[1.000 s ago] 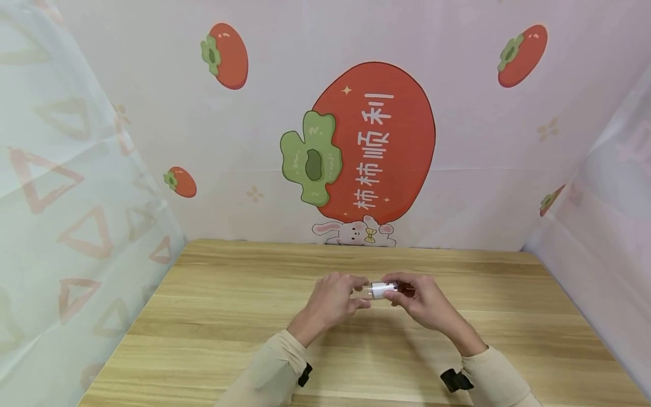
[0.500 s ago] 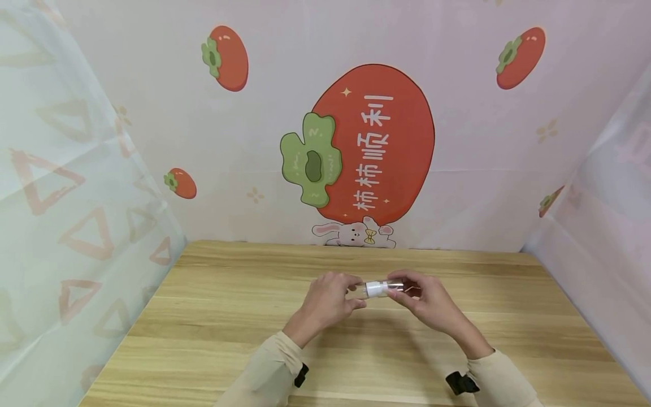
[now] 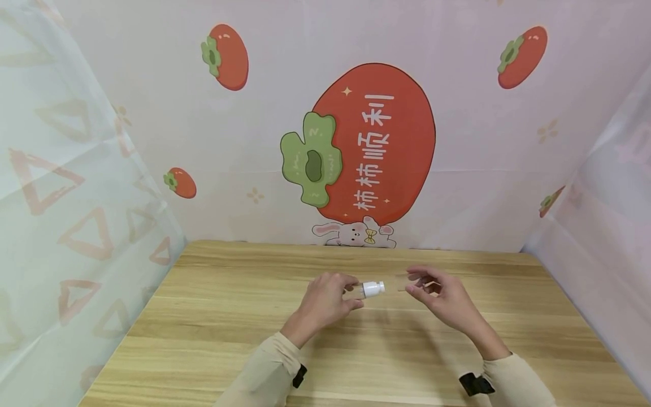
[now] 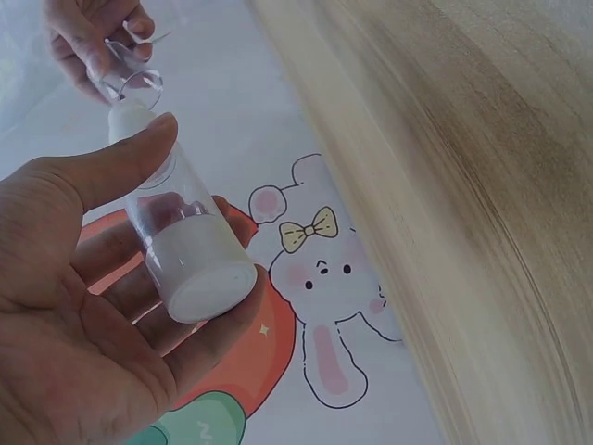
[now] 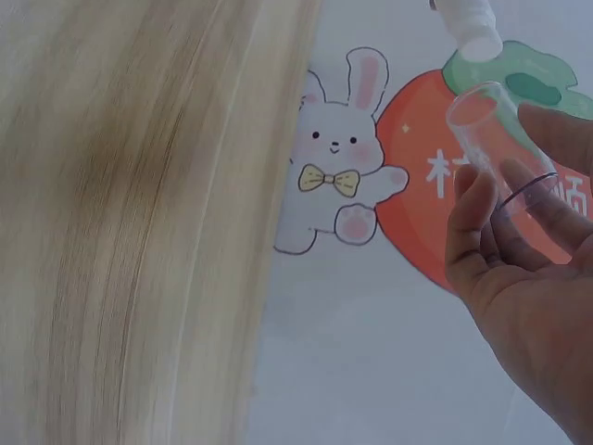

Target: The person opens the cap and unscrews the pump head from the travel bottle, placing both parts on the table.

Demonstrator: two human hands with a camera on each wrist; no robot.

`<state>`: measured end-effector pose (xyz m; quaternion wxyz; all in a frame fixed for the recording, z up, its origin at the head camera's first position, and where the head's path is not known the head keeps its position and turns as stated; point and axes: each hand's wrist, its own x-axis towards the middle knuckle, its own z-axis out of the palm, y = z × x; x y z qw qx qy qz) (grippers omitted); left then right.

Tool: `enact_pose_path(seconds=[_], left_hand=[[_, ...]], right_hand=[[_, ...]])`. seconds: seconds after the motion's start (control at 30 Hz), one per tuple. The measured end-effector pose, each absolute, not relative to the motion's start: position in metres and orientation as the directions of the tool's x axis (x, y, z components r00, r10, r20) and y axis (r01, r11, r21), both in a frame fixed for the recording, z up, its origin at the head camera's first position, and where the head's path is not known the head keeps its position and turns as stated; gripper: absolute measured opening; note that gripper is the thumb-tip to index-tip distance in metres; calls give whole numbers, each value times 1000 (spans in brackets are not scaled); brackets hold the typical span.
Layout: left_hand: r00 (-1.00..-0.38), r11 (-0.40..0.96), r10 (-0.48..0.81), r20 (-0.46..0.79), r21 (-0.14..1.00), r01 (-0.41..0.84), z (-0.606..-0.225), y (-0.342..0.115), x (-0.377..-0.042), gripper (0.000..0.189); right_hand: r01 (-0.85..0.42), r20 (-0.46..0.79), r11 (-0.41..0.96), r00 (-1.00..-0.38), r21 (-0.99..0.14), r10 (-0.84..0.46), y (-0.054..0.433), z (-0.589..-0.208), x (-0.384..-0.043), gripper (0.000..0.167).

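My left hand (image 3: 328, 299) grips a small clear pump bottle (image 4: 190, 243) with a white base and a white pump head (image 3: 373, 289) that points to the right. Its body lies between thumb and curled fingers in the left wrist view. To the right, my right hand (image 3: 442, 297) pinches a clear see-through cap (image 5: 500, 148), its open end toward the pump head. A short gap separates cap and bottle. Both are held above the wooden table (image 3: 254, 316).
Behind the table rises a pale backdrop (image 3: 274, 226) printed with red persimmons and a white rabbit (image 3: 351, 233). Similar cloth sides (image 3: 91, 237) hang at left and right. Each sleeve carries a black strap (image 3: 476, 384) near the wrist.
My right hand has moved to the right with the clear cap, which has come off the bottle and bared the white pump head. The left hand has shifted slightly left with the bottle.
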<state>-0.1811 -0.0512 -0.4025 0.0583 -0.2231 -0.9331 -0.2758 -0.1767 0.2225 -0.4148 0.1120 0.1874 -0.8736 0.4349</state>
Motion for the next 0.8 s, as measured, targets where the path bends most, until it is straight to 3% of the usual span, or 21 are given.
enact_pose_path(seconds=[0.8], left_hand=[[-898,690,375,230,578,437,-400,-56,-182,33]], right_hand=[[-389,337,708,-915,-589,-222,275,-427,-177,32]])
